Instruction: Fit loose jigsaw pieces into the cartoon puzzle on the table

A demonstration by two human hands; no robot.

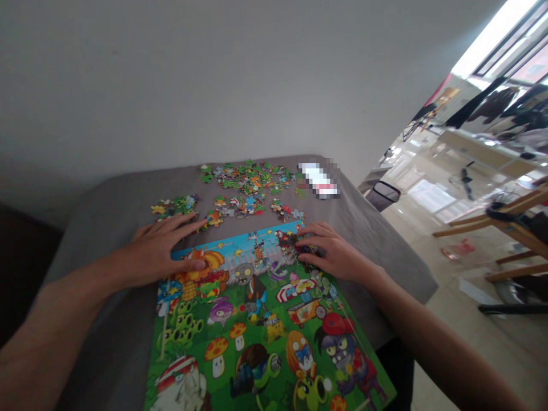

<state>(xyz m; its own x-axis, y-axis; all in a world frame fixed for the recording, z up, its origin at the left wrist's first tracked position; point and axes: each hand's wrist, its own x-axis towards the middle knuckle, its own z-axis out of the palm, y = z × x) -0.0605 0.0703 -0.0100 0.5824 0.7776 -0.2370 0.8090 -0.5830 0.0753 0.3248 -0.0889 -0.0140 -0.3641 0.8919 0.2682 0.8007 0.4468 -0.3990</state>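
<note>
A large jigsaw puzzle with cartoon plants and zombies on a green lawn lies in front of me, its pieces joined into one picture. My left hand rests at its upper left corner, fingers stretched out beyond the top edge and thumb lying on the orange pumpkin part. At the upper right corner is my right hand, its fingers slightly bent and apart, with the fingertips touching the puzzle surface. A dark patch of the picture shows between its thumb and fingers; no loose piece can be made out in either hand.
Past the puzzle's top edge, a heap of loose puzzle pieces and smaller clusters lie on the grey cloth. A blurred-out phone-like object sits at the back right. Behind is a wall; a wooden chair stands right.
</note>
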